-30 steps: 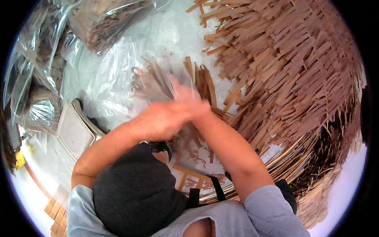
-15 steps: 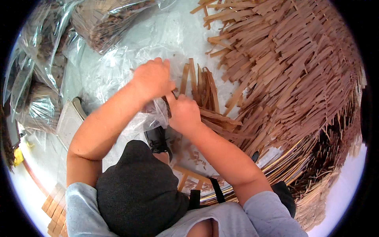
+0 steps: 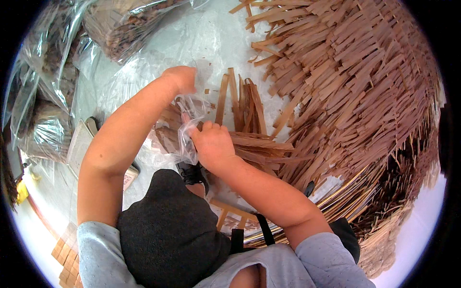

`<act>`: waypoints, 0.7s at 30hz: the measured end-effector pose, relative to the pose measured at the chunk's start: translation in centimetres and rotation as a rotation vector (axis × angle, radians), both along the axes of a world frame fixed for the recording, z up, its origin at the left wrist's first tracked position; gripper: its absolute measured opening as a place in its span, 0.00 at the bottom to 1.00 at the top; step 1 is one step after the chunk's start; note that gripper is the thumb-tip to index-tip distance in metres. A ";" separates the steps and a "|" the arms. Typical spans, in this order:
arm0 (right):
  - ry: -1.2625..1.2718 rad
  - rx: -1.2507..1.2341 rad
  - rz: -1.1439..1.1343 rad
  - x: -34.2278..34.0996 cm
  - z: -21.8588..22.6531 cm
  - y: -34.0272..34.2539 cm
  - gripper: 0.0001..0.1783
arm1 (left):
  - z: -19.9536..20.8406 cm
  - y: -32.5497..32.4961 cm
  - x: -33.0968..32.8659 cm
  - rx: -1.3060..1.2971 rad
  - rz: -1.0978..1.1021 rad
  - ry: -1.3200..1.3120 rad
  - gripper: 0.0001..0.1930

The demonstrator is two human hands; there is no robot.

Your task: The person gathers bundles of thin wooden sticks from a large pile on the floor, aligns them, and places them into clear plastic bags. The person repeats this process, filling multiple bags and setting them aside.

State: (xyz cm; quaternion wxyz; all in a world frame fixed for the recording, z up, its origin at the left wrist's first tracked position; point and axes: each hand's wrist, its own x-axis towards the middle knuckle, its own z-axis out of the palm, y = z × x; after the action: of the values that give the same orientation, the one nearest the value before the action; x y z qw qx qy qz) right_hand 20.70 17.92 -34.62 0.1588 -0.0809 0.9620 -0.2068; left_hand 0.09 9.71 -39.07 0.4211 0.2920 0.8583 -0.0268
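My right hand [image 3: 213, 146] is closed on the bunched edge of a clear plastic bag [image 3: 188, 141], its thumb side against the gathered plastic. Inside and beneath that bag lie brown flat strips [image 3: 167, 129], and more brown strips [image 3: 261, 144] stick out to the right under my wrist. Just above the bag, my left hand [image 3: 181, 80] is bent downward and blurred, so its fingers do not show clearly. A loose bunch of upright brown strips [image 3: 244, 103] lies beyond my right hand.
A large pile of layered brown strips [image 3: 355, 86] fills the right side. Plastic-wrapped bundles [image 3: 127, 29] lie at the far left. A light flat-sided object [image 3: 81, 149] is beside my left forearm. A black shoe [image 3: 192, 174] shows below the bag.
My left hand has moved up and away from my right hand. My right hand has shifted slightly left and nearer, and the bag now bunches beside it, with more strips visible in it.
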 end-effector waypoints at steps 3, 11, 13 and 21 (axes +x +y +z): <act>-0.047 0.049 0.011 -0.2 0.5 0.1 0.34 | 2.8 2.0 1.5 0.014 0.031 0.006 0.35; -0.002 0.070 0.001 0.5 -0.4 -0.5 0.24 | 4.7 4.7 4.9 -0.262 -0.494 -0.048 0.16; 0.012 0.086 -0.023 0.5 -0.6 -0.4 0.25 | 3.7 3.8 3.9 -0.278 -0.340 -0.071 0.15; 0.004 0.153 0.064 0.8 -0.9 -0.6 0.31 | 1.2 0.6 3.0 -0.157 -0.086 0.208 0.35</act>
State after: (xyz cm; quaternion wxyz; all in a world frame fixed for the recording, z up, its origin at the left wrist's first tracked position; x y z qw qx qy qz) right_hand 21.46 17.29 -35.50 0.1693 -0.0994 0.9723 -0.1272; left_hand 3.07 10.31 -37.86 0.3497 0.2905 0.8793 -0.1422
